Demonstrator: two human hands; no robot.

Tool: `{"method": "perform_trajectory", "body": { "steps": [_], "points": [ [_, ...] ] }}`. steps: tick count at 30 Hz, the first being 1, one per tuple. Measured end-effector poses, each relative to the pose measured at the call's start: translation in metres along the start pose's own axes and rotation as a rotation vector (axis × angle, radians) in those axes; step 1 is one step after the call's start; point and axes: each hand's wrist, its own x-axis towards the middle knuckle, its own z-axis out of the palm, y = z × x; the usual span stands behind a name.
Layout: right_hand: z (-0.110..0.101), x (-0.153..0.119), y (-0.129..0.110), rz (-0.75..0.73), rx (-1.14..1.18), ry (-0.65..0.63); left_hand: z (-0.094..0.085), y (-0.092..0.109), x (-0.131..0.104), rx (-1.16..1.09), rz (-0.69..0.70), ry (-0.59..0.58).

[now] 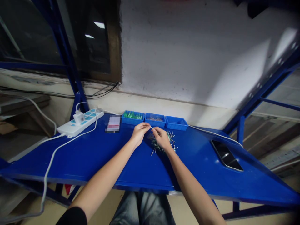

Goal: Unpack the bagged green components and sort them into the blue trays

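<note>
My left hand (139,133) and my right hand (161,138) meet above the blue table, fingertips pinched close together. Between them shows a small, thin, pale piece (151,127), too small to name; the fingertips of both hands close on it. Under and beside my right hand lies a loose pile of thin metal-and-green parts (172,144), partly hidden by that hand. Just beyond the hands, three blue bins stand in a row: the left bin (125,121) holds green pieces (133,115), the middle bin (150,120) holds greyish small pieces, and the right bin (177,127) shows a bare inside.
A white power strip (70,128) with a plugged-in adapter (78,117) sits at the table's left, its cable (52,156) hanging over the front edge. A blurred card (113,123) lies left of the bins. A black phone (227,155) rests at right. Blue frame posts flank the table (98,165).
</note>
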Motion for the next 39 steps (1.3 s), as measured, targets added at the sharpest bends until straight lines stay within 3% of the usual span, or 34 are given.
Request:
{"method": "perform_trajectory", "body": {
  "steps": [12,24,30,35,39],
  "points": [
    [-0.001,0.003,-0.001,0.114,0.213,-0.1,-0.006,0.0,0.005,0.1,0.07,-0.07],
    [-0.01,0.002,-0.004,0.172,0.36,-0.235,0.003,0.009,-0.007,-0.007,-0.092,-0.244],
    [-0.005,0.003,-0.005,0.148,0.322,-0.107,0.005,0.002,-0.006,-0.017,-0.072,-0.112],
    [0.001,0.002,-0.003,0.039,0.152,0.029,0.005,-0.003,-0.005,0.017,-0.065,-0.043],
    [-0.003,0.003,-0.004,-0.003,0.088,0.06,0.004,-0.005,-0.004,0.098,-0.046,-0.003]
  ]
}}
